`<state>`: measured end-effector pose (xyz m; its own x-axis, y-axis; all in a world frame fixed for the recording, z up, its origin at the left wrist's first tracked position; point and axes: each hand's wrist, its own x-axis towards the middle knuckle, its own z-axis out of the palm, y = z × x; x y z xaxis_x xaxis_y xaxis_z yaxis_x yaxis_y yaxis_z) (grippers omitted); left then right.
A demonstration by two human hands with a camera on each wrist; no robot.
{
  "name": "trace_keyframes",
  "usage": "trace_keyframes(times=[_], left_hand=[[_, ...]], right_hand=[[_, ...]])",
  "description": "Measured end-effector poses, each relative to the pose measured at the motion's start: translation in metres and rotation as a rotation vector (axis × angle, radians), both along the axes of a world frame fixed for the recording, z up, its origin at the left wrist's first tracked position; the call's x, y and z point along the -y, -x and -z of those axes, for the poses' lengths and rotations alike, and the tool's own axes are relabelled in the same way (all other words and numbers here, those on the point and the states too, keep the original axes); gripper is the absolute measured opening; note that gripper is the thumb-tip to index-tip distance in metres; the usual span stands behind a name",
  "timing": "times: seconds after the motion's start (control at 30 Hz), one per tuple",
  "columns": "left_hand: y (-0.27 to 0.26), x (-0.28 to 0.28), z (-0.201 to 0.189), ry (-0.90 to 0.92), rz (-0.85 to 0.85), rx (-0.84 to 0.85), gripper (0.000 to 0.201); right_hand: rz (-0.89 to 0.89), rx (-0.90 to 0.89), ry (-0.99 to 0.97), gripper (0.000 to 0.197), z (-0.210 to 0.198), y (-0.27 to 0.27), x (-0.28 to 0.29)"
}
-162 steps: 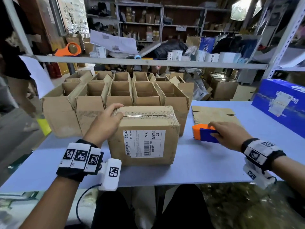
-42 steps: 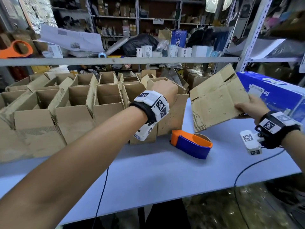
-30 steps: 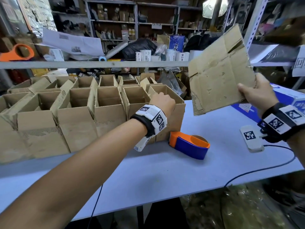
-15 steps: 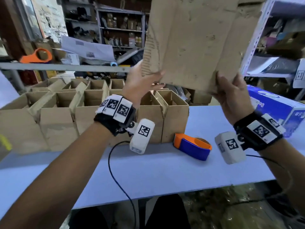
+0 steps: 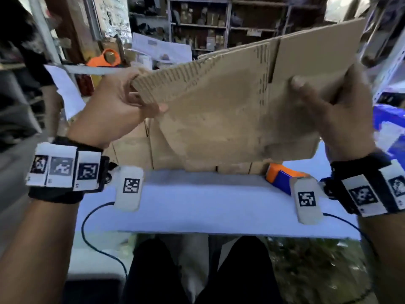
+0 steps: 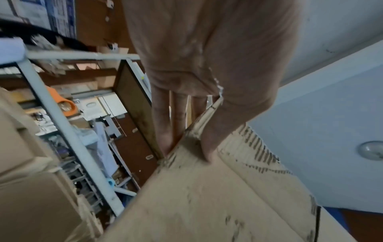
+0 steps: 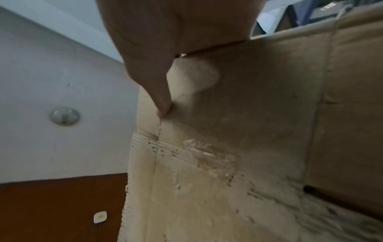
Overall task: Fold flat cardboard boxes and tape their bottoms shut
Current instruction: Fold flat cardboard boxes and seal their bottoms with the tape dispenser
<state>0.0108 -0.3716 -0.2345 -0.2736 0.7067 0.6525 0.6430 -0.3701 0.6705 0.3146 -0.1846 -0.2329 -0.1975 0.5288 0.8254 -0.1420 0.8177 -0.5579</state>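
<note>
A flat brown cardboard box [image 5: 230,110] is held up in the air in front of me, above the blue table [image 5: 208,205]. My left hand [image 5: 122,106] grips its left edge, thumb on the near face and fingers behind. My right hand [image 5: 333,110] grips its right side, thumb on the near face. In the left wrist view the left hand [image 6: 196,131] pinches the cardboard box [image 6: 217,204] at its corner. In the right wrist view my thumb [image 7: 159,91] presses on the cardboard box [image 7: 248,131], which carries old tape residue. An orange and blue tape dispenser [image 5: 282,176] lies on the table behind my right wrist.
Folded open boxes [image 5: 135,150] stand in rows at the back of the table, mostly hidden by the flat box. A second orange tape dispenser [image 5: 105,59] sits on the shelf rail behind. A blue carton [image 5: 390,121] lies at the right. Shelving fills the background.
The flat box has come down from high overhead to chest height and turned wide side across. Both hands still hold it, now further apart at its two ends.
</note>
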Motion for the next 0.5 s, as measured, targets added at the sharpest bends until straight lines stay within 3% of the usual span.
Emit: trace_keyframes(times=[0.13,0.23,0.4,0.5], left_hand=[[0.005,0.010,0.035,-0.059,-0.074,0.157,0.042],[-0.005,0.006,0.061,-0.097,-0.182,0.129,0.045],[-0.017,-0.011,0.108,-0.033,-0.297,0.177,0.048],[-0.024,-0.018,0.123,0.041,-0.308,0.248,0.064]], right_hand=[[-0.171,-0.028,0.183,0.056,0.049,0.012,0.016],[-0.134,-0.008,0.274,0.076,0.082,0.023,0.026],[-0.089,-0.041,0.402,0.066,0.119,0.040,0.042],[-0.085,-0.007,0.392,0.060,0.123,0.048,0.046]])
